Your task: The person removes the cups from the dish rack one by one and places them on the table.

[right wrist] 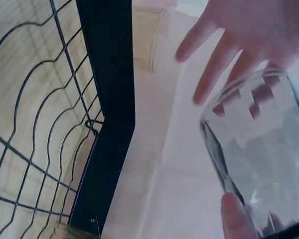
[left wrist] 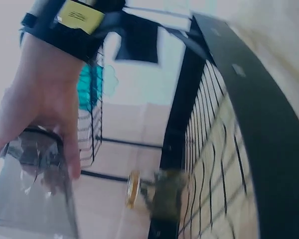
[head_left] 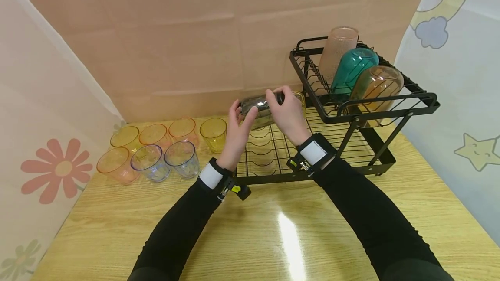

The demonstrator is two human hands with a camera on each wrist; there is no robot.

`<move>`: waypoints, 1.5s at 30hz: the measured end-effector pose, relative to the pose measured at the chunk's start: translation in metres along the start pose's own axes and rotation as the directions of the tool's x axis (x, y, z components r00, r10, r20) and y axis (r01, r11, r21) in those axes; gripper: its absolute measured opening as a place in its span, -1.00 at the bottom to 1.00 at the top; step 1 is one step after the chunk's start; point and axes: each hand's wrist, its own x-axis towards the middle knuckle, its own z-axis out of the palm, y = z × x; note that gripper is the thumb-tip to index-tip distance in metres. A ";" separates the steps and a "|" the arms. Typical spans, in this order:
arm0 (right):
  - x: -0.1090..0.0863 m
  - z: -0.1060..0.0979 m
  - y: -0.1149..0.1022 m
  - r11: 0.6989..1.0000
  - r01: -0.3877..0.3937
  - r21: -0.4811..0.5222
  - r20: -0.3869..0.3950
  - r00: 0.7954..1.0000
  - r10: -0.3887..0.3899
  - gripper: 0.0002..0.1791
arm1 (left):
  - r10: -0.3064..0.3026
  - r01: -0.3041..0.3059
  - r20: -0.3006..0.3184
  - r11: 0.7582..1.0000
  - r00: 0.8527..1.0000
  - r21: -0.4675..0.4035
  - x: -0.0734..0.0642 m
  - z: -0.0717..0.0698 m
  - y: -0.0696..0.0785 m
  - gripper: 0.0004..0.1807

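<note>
A smoky grey drinking glass (head_left: 259,104) lies tilted on its side between both hands, over the back left of the rack's lower tier (head_left: 273,179). My right hand (head_left: 290,114) grips its darker end; in the left wrist view this hand's fingers curl round the glass (left wrist: 32,184). At the other end is my left hand (head_left: 236,131), its thumb laid along the near side. The right wrist view shows that hand's fingers (right wrist: 209,82) straight and spread next to the glass (right wrist: 261,149). Behind my right hand, a yellow glass (head_left: 300,98) is partly hidden.
On the rack's upper tier (head_left: 332,119) stand upside-down glasses: a pinkish one (head_left: 339,51), a teal one (head_left: 353,70) and an amber one (head_left: 376,86). Left of the rack are several tumblers, including a yellow one (head_left: 214,135) nearest it and a blue-rimmed one (head_left: 150,164).
</note>
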 end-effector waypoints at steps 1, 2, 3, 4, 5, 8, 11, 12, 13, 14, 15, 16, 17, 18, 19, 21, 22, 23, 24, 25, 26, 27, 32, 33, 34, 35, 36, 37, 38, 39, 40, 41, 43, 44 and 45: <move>-0.001 0.000 0.000 1.000 0.004 0.027 -0.014 1.000 -0.004 -0.42 | -0.017 0.017 -0.008 0.999 1.000 -0.038 0.000 0.002 0.001 -0.13; -0.002 0.001 0.001 0.999 0.010 0.050 -0.028 1.000 -0.009 -0.42 | -0.028 0.027 -0.015 0.997 0.999 -0.073 0.000 0.004 0.002 -0.14; -0.003 0.001 0.001 0.998 0.017 0.068 -0.041 0.999 -0.015 -0.42 | -0.042 0.040 -0.021 0.993 0.999 -0.107 -0.001 0.006 0.002 -0.14; -0.004 0.001 0.001 0.997 0.021 0.077 -0.055 0.998 -0.017 -0.42 | -0.058 0.054 -0.025 0.988 0.998 -0.142 -0.001 0.008 0.003 -0.13; -0.005 0.002 0.001 0.996 0.026 0.088 -0.069 0.997 -0.020 -0.42 | -0.076 0.070 -0.029 0.982 0.997 -0.176 -0.001 0.010 0.004 -0.12; -0.007 0.004 0.002 0.993 0.042 0.113 -0.095 0.995 -0.031 -0.44 | -0.121 0.109 -0.028 0.956 0.992 -0.273 -0.002 0.016 0.005 -0.08; -0.011 0.008 0.004 0.986 0.058 0.155 -0.103 0.994 -0.042 -0.45 | -0.164 0.141 -0.033 0.918 0.986 -0.370 -0.002 0.021 0.007 -0.04; -0.012 0.009 0.004 0.982 0.065 0.175 -0.105 0.993 -0.047 -0.46 | -0.175 0.147 -0.036 0.905 0.984 -0.398 -0.002 0.022 0.007 -0.05; -0.014 0.010 0.004 0.980 0.072 0.186 -0.109 0.993 -0.052 -0.47 | -0.185 0.151 -0.037 0.890 0.982 -0.430 -0.002 0.024 0.008 -0.07; -0.015 0.012 0.005 0.977 0.080 0.198 -0.113 0.992 -0.058 -0.48 | -0.192 0.152 -0.039 0.871 0.981 -0.466 -0.002 0.025 0.009 -0.11; -0.017 0.013 0.005 0.974 0.085 0.212 -0.121 0.991 -0.060 -0.49 | -0.197 0.150 -0.044 0.854 0.979 -0.497 -0.003 0.026 0.010 -0.15; -0.018 0.015 0.006 0.970 0.091 0.227 -0.125 0.990 -0.064 -0.49 | -0.200 0.142 -0.055 0.839 0.978 -0.525 -0.003 0.027 0.011 -0.20; -0.019 0.017 0.006 0.967 0.097 0.235 -0.132 0.989 -0.067 -0.50 | -0.201 0.130 -0.070 0.824 0.977 -0.551 -0.003 0.028 0.012 -0.25; -0.020 0.019 0.006 0.965 0.103 0.241 -0.138 0.988 -0.071 -0.52 | -0.200 0.114 -0.088 0.808 0.976 -0.578 -0.004 0.028 0.013 -0.30; -0.021 0.021 0.006 0.963 0.109 0.245 -0.140 0.987 -0.076 -0.53 | -0.203 0.097 -0.109 0.790 0.973 -0.605 -0.004 0.029 0.014 -0.34; -0.022 0.024 0.006 0.959 0.121 0.256 -0.142 0.986 -0.086 -0.54 | -0.206 0.061 -0.154 0.766 0.966 -0.640 -0.005 0.029 0.015 -0.39; -0.022 0.025 0.006 0.957 0.128 0.262 -0.137 0.986 -0.094 -0.55 | -0.208 0.045 -0.176 0.757 0.962 -0.652 -0.005 0.030 0.016 -0.40; -0.023 0.026 0.006 0.956 0.133 0.263 -0.135 0.986 -0.100 -0.56 | -0.211 0.033 -0.190 0.747 0.959 -0.664 -0.005 0.029 0.016 -0.41; -0.023 0.027 0.005 0.954 0.136 0.266 -0.130 0.986 -0.104 -0.56 | -0.214 0.024 -0.202 0.742 0.956 -0.670 -0.006 0.029 0.016 -0.41; -0.023 0.028 0.005 0.953 0.139 0.268 -0.126 0.986 -0.109 -0.56 | -0.216 0.020 -0.208 0.739 0.954 -0.674 -0.006 0.028 0.015 -0.42; -0.024 0.028 0.005 0.952 0.141 0.270 -0.120 0.986 -0.113 -0.56 | -0.215 0.019 -0.210 0.739 0.954 -0.673 -0.006 0.027 0.015 -0.42; -0.024 0.029 0.005 0.951 0.142 0.273 -0.113 0.987 -0.115 -0.56 | -0.214 0.019 -0.214 0.747 0.953 -0.664 -0.007 0.026 0.014 -0.42; -0.025 0.028 0.006 0.955 0.155 0.254 -0.025 0.988 -0.153 -0.57 | -0.177 0.014 -0.217 0.804 0.960 -0.594 -0.008 0.016 0.011 -0.42; -0.026 0.027 0.006 0.959 0.158 0.237 0.007 0.986 -0.164 -0.58 | -0.164 0.010 -0.218 0.820 0.962 -0.573 -0.008 0.013 0.010 -0.43; -0.026 0.025 0.007 0.963 0.160 0.218 0.046 0.984 -0.174 -0.57 | -0.150 0.007 -0.214 0.832 0.965 -0.555 -0.008 0.010 0.009 -0.44; -0.027 0.024 0.007 0.967 0.166 0.192 0.086 0.979 -0.186 -0.58 | -0.132 0.000 -0.209 0.846 0.969 -0.533 -0.008 0.006 0.007 -0.45; -0.028 0.022 0.007 0.971 0.174 0.163 0.127 0.972 -0.195 -0.58 | -0.112 -0.006 -0.201 0.860 0.973 -0.511 -0.009 0.002 0.005 -0.46; -0.028 0.020 0.008 0.974 0.186 0.132 0.168 0.964 -0.207 -0.58 | -0.095 -0.013 -0.194 0.872 0.976 -0.489 -0.009 -0.003 0.003 -0.48; -0.028 0.018 0.008 0.974 0.200 0.105 0.208 0.954 -0.218 -0.58 | -0.078 -0.020 -0.193 0.887 0.978 -0.461 -0.010 -0.008 0.001 -0.50; -0.028 0.017 0.008 0.974 0.215 0.075 0.245 0.943 -0.227 -0.57 | -0.066 -0.021 -0.189 0.903 0.980 -0.429 -0.011 -0.013 -0.001 -0.52; -0.028 0.015 0.008 0.971 0.234 0.051 0.280 0.930 -0.239 -0.57 | -0.054 -0.022 -0.181 0.920 0.982 -0.391 -0.012 -0.018 -0.002 -0.53; -0.028 0.014 0.008 0.966 0.257 0.018 0.312 0.917 -0.249 -0.57 | -0.041 -0.023 -0.174 0.936 0.984 -0.352 -0.013 -0.023 -0.003 -0.52; -0.027 0.012 0.008 0.953 0.299 -0.045 0.377 0.889 -0.261 -0.56 | -0.034 -0.009 -0.156 0.963 0.987 -0.268 -0.015 -0.033 -0.003 -0.50; -0.028 0.012 0.008 0.943 0.323 -0.081 0.409 0.873 -0.265 -0.55 | -0.029 -0.004 -0.148 0.976 0.989 -0.216 -0.016 -0.038 -0.004 -0.48; -0.028 0.011 0.008 0.930 0.350 -0.116 0.439 0.858 -0.268 -0.54 | -0.025 0.003 -0.133 0.986 0.991 -0.168 -0.017 -0.043 -0.004 -0.46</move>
